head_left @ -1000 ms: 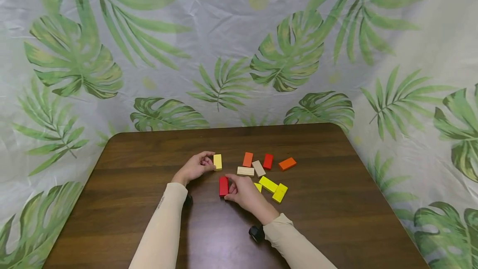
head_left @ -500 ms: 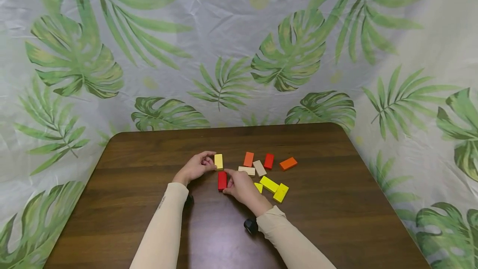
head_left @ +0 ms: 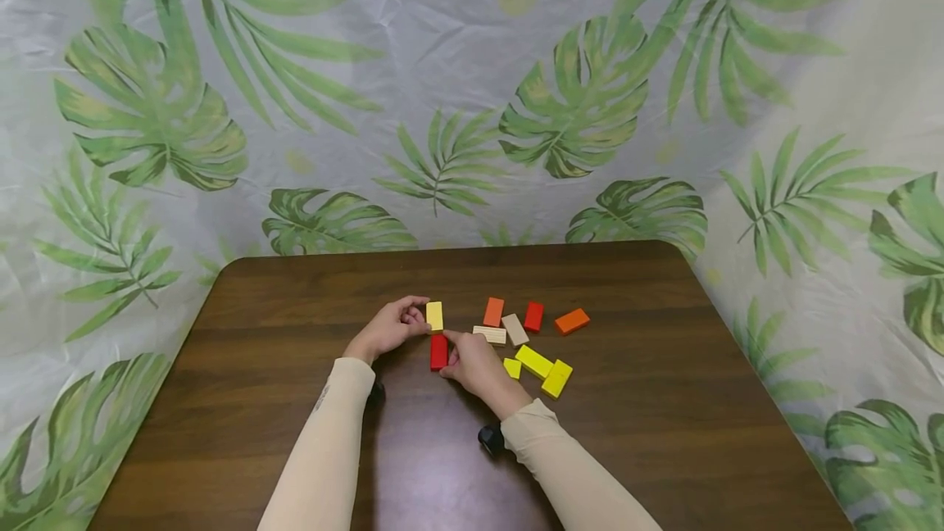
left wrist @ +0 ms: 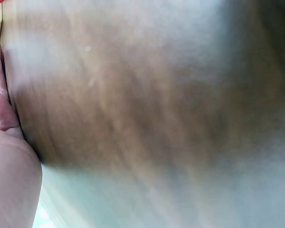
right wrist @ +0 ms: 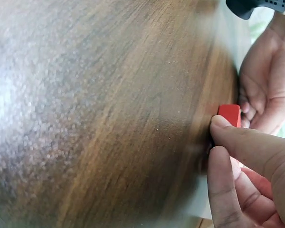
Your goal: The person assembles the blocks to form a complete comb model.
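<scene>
**Head view: left hand (head_left: 393, 326) pinches pale block (head_left: 435, 316), right hand (head_left: 475, 367) pinches red block (head_left: 438, 353)**

I find my left thumb and index finger closed on the pale block from its left side, index at the far end, thumb at the near end; the other fingers curl toward the palm. My right thumb and index finger grip the red block from its right side in the same manner. Both blocks line up end to end over the table (head_left: 664, 433), the red one nearer me. I cannot tell whether their ends touch.

To the right of these, I record an orange block (head_left: 494, 311), a second red block (head_left: 534, 317) and a second orange block (head_left: 572, 321) in a loose far row. A striped block (head_left: 490, 335) and a tan block (head_left: 515, 329) lie just nearer. Beside my right hand sits a small yellow block (head_left: 512, 368); past it, a long yellow block (head_left: 533, 361) meets another yellow block (head_left: 556, 378) at an angle. Leaf-print cloth (head_left: 442, 64) hangs behind the table. My left wrist view is largely blurred.
</scene>
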Demonstrator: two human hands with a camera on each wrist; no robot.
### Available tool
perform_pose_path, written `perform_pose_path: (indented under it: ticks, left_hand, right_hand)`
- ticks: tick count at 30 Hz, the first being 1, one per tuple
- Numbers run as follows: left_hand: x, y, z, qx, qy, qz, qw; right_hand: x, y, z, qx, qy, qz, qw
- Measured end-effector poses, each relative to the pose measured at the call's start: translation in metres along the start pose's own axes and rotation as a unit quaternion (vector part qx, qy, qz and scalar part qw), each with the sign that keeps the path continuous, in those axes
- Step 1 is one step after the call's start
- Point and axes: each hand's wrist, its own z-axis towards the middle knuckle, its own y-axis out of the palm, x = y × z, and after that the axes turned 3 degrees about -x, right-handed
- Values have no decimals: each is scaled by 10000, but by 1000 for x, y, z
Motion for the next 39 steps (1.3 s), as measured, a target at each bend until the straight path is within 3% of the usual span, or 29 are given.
perform_pose_path:
  ticks: [13,19,39]
  left_hand:
    - [2,1,2,29,-3,65,10000]
    - [2,0,2,38,2,119,9999]
    - [2,1,1,57,-32,181,9998]
  right_hand:
    - [-1,1,6,21,57,-121,9999]
    - [8,8,14,105,-97,-197,9997]
    - [1,4,9,1,78,10,10000]
